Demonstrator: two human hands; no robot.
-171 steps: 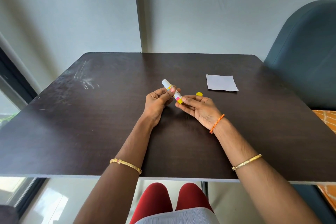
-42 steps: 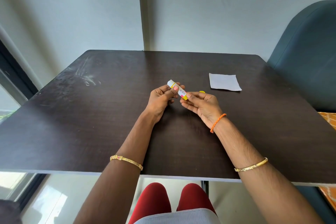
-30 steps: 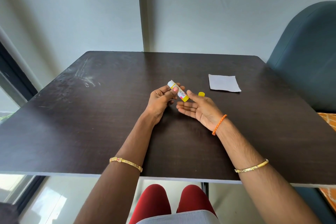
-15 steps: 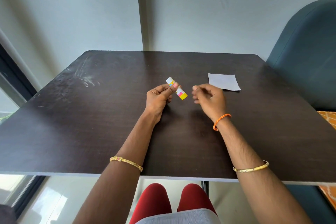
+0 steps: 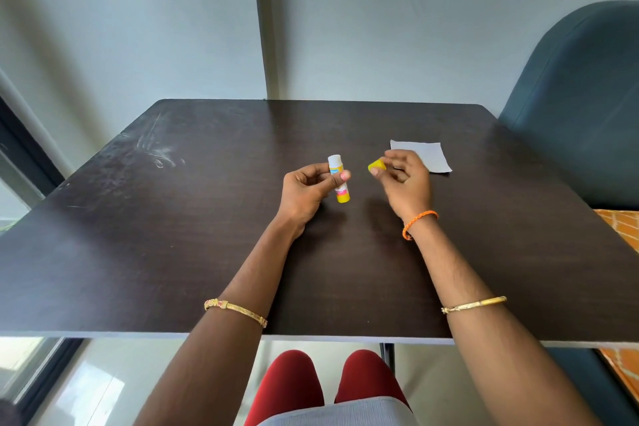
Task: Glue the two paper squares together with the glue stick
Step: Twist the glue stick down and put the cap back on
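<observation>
A plain room, home or office: dark table [image 5: 207, 235], padded chair [image 5: 581, 107], bare wall [image 5: 138, 28].

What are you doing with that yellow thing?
A person sits at a dark table. The left hand holds an uncapped glue stick upright, its white tip on top. The right hand pinches the yellow cap. The white paper lies flat on the table beyond the right hand, not in either hand.

The tabletop [image 5: 173, 235] lies bare left of and in front of both hands. At far right, only the paper [image 5: 423, 156] lies flat; a chair [image 5: 581, 107] borders the right edge.
</observation>
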